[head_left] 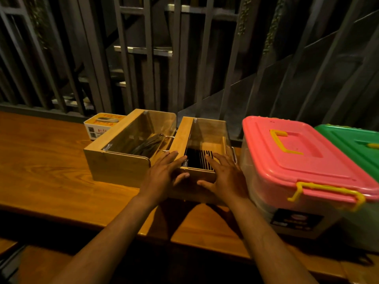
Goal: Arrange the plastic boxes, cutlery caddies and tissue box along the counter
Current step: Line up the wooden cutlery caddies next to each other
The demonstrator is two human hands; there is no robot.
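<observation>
Two wooden cutlery caddies with clear lids stand side by side on the wooden counter (pixel 41 160). The right caddy (pixel 203 140) holds dark chopsticks. My left hand (pixel 164 175) rests against its front left corner, and my right hand (pixel 225 177) lies over its front right edge, fingers spread. The left caddy (pixel 114 160) holds cutlery. Behind it sits a white and orange tissue box (pixel 100 124). At the right stands a clear plastic box with a pink lid (pixel 297 156) and yellow latch, and beside it a green-lidded box (pixel 352 144).
A dark metal railing (pixel 143 58) runs along the counter's far edge, with stairs behind it. The counter's front edge (pixel 102 220) drops off close to my body.
</observation>
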